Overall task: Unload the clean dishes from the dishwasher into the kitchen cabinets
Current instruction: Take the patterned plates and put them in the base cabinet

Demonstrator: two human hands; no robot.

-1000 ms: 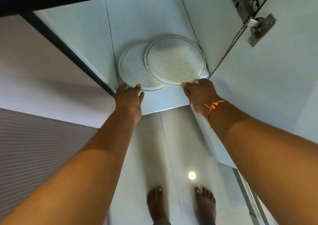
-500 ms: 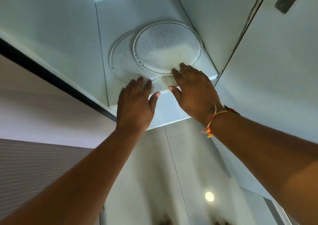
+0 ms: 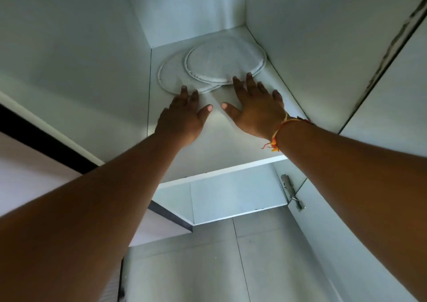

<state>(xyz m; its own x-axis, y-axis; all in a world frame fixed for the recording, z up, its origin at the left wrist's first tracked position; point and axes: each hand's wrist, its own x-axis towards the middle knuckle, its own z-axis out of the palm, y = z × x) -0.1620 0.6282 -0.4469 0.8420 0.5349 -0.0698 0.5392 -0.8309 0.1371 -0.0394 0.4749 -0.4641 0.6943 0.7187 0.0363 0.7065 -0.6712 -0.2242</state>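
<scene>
Two white speckled plates lie on the white cabinet shelf [image 3: 242, 144], far back near the corner. The right plate [image 3: 225, 58] overlaps the left plate [image 3: 172, 75] and rests partly on top of it. My left hand [image 3: 182, 116] lies flat and spread on the shelf, its fingertips touching the near rim of the left plate. My right hand [image 3: 256, 107], with an orange thread at the wrist, is also flat, fingertips against the near rim of the right plate. Neither hand grips anything.
The cabinet's side walls close in left and right of the plates. The open cabinet door [image 3: 392, 98] with its hinge [image 3: 292, 192] stands to the right. A lower shelf edge [image 3: 231, 218] and the tiled floor [image 3: 208, 267] show below.
Both hands let go of the plate rims, flattened, and pushed the plates deeper toward the back of the shelf. The view tilted up into the cabinet.
</scene>
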